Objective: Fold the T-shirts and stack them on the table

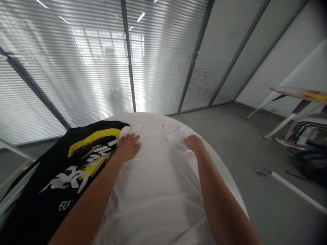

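Note:
A white T-shirt (155, 170) lies spread out on a round white table (219, 163), its neckline at the far side and its body running toward me. My left hand (127, 146) rests flat on the left sleeve area, fingers apart. At the opposite side, my right hand (194, 143) has its fingers curled closed on the edge of the right sleeve. Soft creases cross the lower part of the shirt. Beside it on the left is a black garment (84, 163) with yellow and white print, partly covered by my left forearm.
Behind the table stands a glass partition (163, 61) with blinds. To the right, another table (293, 93) bears something yellow, with a dark bag-like heap (311, 160) below. A white pole (296, 190) and pliers-like tool (262, 174) lie on the grey floor.

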Demonstrator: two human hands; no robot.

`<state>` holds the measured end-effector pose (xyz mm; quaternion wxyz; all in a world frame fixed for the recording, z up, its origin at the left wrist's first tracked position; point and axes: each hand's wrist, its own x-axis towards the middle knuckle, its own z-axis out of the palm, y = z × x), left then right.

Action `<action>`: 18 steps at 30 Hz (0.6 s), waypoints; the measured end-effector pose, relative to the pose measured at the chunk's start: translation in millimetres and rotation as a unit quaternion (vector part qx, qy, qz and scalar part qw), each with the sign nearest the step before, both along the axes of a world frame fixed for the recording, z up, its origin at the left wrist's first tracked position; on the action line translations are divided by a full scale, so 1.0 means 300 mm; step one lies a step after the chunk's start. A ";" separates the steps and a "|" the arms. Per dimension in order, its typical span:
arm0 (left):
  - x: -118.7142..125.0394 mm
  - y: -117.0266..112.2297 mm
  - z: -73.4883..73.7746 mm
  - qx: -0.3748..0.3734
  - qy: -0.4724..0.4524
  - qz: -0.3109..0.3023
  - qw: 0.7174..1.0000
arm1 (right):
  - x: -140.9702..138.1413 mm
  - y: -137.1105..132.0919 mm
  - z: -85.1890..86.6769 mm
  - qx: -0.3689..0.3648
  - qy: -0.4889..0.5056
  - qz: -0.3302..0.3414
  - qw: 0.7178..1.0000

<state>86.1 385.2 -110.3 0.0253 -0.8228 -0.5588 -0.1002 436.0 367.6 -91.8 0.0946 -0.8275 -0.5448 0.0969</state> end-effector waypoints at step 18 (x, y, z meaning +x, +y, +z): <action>-0.044 0.024 -0.019 0.064 -0.019 0.068 0.995 | -0.071 0.013 0.045 0.071 0.152 0.063 0.984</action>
